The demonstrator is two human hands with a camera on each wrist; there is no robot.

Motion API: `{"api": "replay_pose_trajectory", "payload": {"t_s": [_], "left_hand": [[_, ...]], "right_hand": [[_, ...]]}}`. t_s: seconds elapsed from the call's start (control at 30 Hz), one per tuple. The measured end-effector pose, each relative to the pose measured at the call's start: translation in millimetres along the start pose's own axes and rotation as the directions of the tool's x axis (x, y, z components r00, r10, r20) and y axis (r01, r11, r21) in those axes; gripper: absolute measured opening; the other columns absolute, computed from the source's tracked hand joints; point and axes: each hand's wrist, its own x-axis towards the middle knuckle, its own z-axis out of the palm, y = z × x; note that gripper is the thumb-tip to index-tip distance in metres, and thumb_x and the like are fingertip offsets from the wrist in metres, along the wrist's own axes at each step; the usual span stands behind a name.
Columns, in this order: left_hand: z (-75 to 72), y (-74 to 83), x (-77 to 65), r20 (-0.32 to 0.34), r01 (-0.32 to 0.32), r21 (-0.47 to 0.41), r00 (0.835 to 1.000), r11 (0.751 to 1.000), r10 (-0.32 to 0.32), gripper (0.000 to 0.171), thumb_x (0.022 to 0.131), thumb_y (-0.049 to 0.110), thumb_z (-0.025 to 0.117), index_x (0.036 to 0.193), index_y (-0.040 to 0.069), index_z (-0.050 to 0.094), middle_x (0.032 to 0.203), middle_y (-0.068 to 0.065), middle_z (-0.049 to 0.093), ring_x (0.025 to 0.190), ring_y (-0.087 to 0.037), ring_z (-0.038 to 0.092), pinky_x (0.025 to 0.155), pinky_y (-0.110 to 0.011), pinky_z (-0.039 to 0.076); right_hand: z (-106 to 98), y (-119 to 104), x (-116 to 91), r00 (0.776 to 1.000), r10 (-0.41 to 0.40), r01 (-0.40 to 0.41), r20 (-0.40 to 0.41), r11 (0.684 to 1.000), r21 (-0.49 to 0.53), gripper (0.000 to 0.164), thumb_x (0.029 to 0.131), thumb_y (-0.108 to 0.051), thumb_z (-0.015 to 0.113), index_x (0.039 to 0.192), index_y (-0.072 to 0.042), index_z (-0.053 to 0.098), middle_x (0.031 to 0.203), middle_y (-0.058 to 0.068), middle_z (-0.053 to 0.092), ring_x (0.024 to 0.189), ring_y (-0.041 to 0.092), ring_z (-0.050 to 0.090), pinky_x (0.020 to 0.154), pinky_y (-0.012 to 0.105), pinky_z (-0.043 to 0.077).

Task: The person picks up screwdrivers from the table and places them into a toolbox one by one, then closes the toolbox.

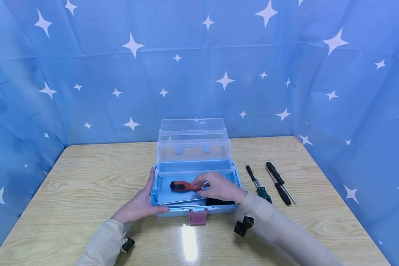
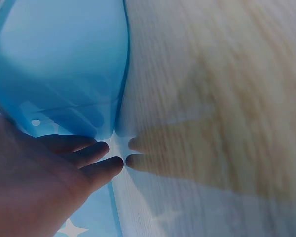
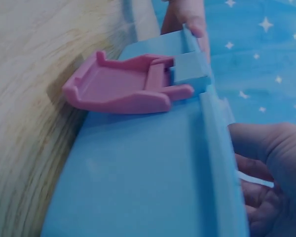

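In the head view my right hand (image 1: 219, 188) reaches inside the light-blue toolbox (image 1: 174, 212) and grips a red-and-black screwdriver (image 1: 184, 186) near the front of its handle. A metal shaft (image 3: 256, 178) shows between those fingers in the right wrist view. My left hand (image 1: 137, 204) lies against the box's left end, its thumb at the front rim; its fingers (image 2: 103, 170) are straight along the wall in the left wrist view. Below the screwdriver, tools with metal shafts (image 1: 183, 202) and a black handle (image 1: 217, 201) lie along the box's front.
The clear lid (image 1: 194, 149) stands raised at the back, and the pink latch (image 1: 197, 217) hangs down in front. Right of the box lie a green-handled screwdriver (image 1: 262, 193) and two black-handled screwdrivers (image 1: 282, 194) on the wooden table (image 1: 86, 184). A starry blue curtain surrounds the table.
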Motion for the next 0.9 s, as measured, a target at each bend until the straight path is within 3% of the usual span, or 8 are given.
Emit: {"api": "replay_pose_trajectory", "payload": {"t_s": [0.33,0.9], "left_hand": [[0.9,2.7,-0.1,0.0,0.0,-0.035,1.0,0.999,0.0,0.128,0.077,0.024,0.083,0.151,0.03,-0.021,0.16,-0.016,-0.002,0.14,-0.045,0.016,0.108,-0.06,0.018],[1.5,2.4,-1.3,-0.005,-0.001,-0.013,1.0,1.0,0.001,0.129,0.076,0.028,0.084,0.151,0.025,-0.021,0.16,-0.018,-0.003,0.141,-0.045,0.012,0.108,-0.061,0.016]], "right_hand": [[-7,-4,-14,0.999,-0.044,0.045,-0.022,0.999,0.021,0.027,0.089,-0.001,0.064,0.115,0.003,0.067,0.109,0.015,0.068,0.101,0.024,0.065,0.087,0.036,0.053],[-20,-4,-36,0.995,-0.024,0.028,-0.093,0.999,0.036,0.024,0.091,-0.005,0.065,0.114,-0.005,0.069,0.108,0.009,0.068,0.097,0.026,0.065,0.084,0.042,0.053]]}}
